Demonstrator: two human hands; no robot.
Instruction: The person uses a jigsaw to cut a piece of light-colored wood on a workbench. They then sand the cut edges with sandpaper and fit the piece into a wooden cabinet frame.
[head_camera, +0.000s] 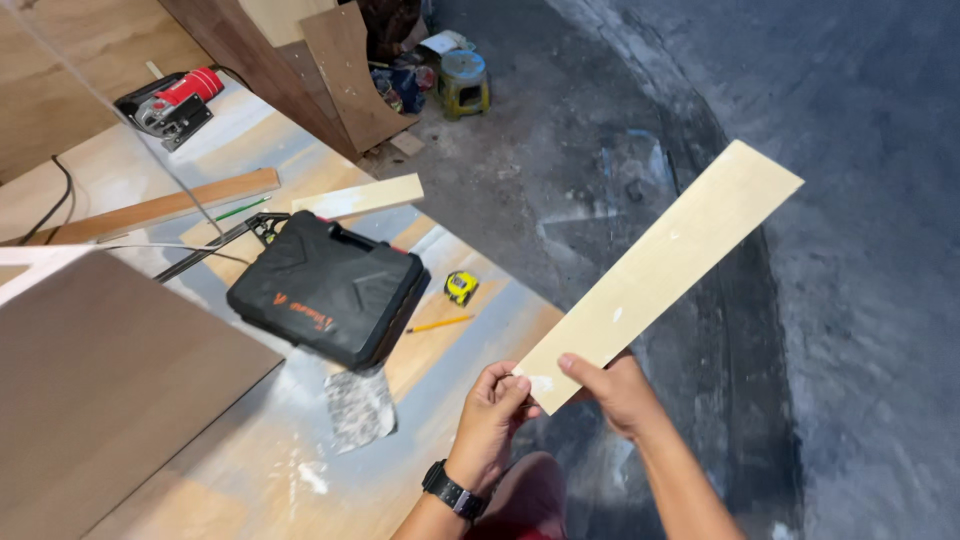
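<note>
Both hands meet at the lower middle of the frame, clamped on the near end of a pale wooden strip (660, 275). The left hand (495, 410), with a dark watch (455, 492) on its wrist, pinches the strip's lower corner from the left. The right hand (615, 392) grips the same end from the right, its thumb lying across the top face. The two hands are just beside each other, nearly touching.

The strip is long, flat and narrow. Its long axis runs on a diagonal from the hands at lower centre up to the upper right of the frame, where its square far end points away from the person. It is held in the air over the dark floor (850, 250), off the counter's right edge, with open floor on all sides of its far end.

The counter (300, 460) fills the left half of the frame, its edge running diagonally down toward the hands. On it, left of the hands, lie a crumpled sheet of sandpaper (358, 405), a black tool case (325, 288), a yellow pencil (440, 323) and a yellow tape measure (461, 287) near the edge. Farther up lie a second pale strip (360, 196), a brown batten (150, 212) and a red and black power saw (170, 103). A large brown board (100, 380) covers the lower left corner.
</note>
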